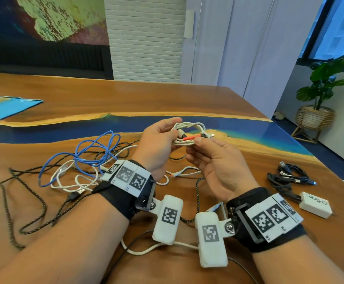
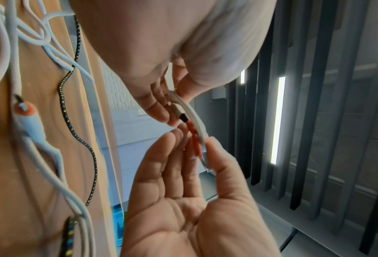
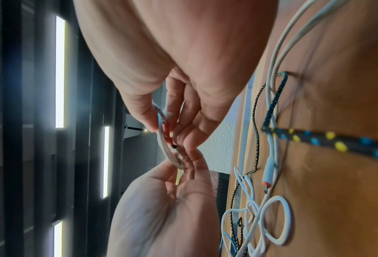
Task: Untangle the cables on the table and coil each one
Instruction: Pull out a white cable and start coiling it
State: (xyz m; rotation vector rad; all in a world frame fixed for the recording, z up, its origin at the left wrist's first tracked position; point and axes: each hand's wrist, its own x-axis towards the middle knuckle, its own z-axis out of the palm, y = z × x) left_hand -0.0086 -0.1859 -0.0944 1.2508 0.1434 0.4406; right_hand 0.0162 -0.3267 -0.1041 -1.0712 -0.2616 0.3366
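White cable (image 1: 188, 133), wound into a small coil, is held above the wooden surface (image 1: 218, 103) between both hands. The left hand (image 1: 156, 142) has its grip curled round the coil's left side, thumb on top. The right hand (image 1: 216, 165) pinches the coil's orange-sleeved end (image 1: 191, 137) between thumb and fingertips. Beneath the left wrist lies a tangle: a blue cable (image 1: 89, 152), another white cable (image 1: 68, 179) and a black braided cable (image 1: 9, 210), crossing one another. To the right a coiled black cable (image 1: 290, 177) sits beside a small white box (image 1: 315, 204).
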